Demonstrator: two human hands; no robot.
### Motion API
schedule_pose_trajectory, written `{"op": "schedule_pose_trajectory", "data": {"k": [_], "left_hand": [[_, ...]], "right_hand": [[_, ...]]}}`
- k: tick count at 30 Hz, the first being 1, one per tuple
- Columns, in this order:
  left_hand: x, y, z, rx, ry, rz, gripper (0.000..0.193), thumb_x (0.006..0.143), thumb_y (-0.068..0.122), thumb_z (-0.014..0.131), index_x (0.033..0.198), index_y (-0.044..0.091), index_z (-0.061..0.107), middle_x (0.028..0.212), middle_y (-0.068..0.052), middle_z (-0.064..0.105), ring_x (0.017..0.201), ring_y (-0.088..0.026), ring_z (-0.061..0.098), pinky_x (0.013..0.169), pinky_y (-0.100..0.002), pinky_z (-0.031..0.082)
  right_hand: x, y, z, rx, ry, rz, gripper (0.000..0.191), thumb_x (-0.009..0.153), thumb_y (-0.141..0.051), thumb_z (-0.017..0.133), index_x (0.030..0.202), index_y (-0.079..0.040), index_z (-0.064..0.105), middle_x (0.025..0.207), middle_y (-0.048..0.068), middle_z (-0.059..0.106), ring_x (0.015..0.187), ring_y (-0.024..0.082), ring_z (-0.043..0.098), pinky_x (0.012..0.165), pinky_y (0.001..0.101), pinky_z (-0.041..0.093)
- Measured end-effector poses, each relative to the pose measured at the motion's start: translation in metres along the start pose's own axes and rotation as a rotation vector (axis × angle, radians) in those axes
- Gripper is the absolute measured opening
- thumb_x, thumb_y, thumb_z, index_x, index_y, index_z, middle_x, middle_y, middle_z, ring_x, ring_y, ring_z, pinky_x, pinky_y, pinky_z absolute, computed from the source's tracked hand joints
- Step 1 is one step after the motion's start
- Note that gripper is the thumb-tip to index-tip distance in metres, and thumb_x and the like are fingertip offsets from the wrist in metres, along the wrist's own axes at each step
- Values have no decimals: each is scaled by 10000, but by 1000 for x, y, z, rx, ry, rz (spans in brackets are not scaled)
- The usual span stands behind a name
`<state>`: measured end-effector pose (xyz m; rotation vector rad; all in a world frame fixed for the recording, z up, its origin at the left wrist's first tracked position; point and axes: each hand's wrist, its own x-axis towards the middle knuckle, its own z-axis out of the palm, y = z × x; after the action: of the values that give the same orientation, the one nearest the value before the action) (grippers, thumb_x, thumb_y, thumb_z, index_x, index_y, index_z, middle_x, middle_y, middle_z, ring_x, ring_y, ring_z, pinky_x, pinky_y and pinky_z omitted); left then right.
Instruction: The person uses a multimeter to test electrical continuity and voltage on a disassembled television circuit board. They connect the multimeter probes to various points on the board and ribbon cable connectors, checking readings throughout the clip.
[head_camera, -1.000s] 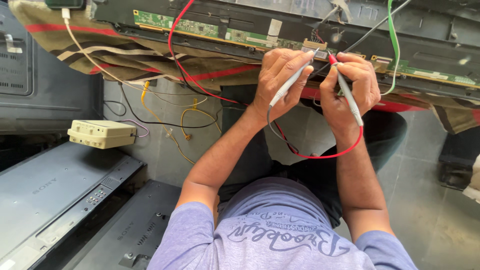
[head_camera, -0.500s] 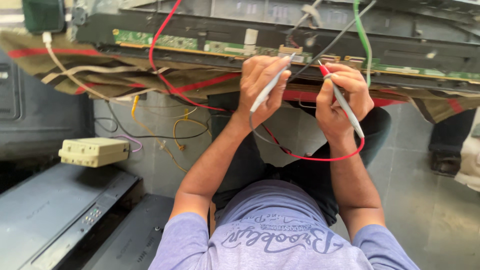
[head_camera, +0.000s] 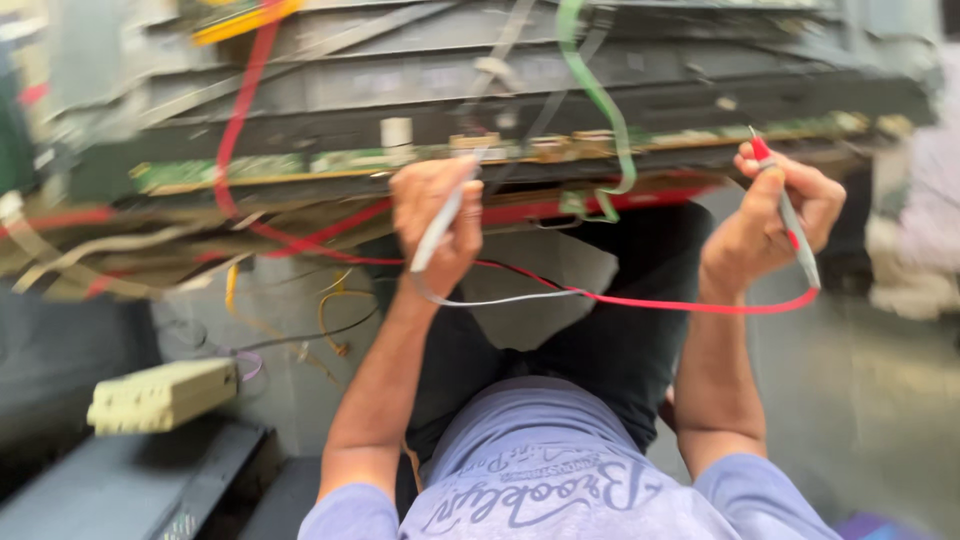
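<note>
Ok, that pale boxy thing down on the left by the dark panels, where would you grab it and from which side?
Take the cream box across its two long sides, coming down from above. It lies flat and long, its top face open to the camera, with thin wires trailing off its right end, so that end is best avoided. Both hands are busy: the left hand and right hand each grip a probe.

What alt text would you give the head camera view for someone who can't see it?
A person's left hand holds a grey test probe against a long green circuit board, while the right hand lifts a red-tipped probe off to the side. The picture is motion-blurred.
</note>
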<state>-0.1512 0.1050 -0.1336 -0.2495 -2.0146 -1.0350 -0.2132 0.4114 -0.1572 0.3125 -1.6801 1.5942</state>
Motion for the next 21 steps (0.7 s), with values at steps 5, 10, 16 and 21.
{"op": "schedule_pose_trajectory", "data": {"k": [5,10,16,21], "left_hand": [[-4,3,3,33,-31,-12,169,1051,57,681,1209,-3,670,1087,-153,698,1032,-318,652,997,-445,484],[-6,7,4,71,-82,-21,168,1114,86,642,1247,-17,641,1110,-170,686,1064,-335,639,959,-419,502],[-11,3,10,117,-83,-26,198,1145,155,604,1233,-19,638,1076,-166,677,1026,-326,633,922,-418,502],[-15,0,16,125,-65,-32,236,1157,198,594,1217,-27,634,1072,-182,660,991,-306,625,893,-400,511]], "right_hand": [[8,14,-38,-18,141,-16,86,1112,-7,570,1128,51,510,1033,192,683,925,265,726,957,406,631],[20,20,-60,19,306,2,129,1110,-74,571,1108,36,504,999,182,688,968,289,743,881,386,632],[17,31,-58,72,355,38,182,1119,-144,569,1135,22,495,1035,194,705,995,296,757,898,386,635],[13,42,-62,9,358,79,167,1125,-137,562,1183,2,490,1089,194,708,1079,287,747,914,376,640]]}}
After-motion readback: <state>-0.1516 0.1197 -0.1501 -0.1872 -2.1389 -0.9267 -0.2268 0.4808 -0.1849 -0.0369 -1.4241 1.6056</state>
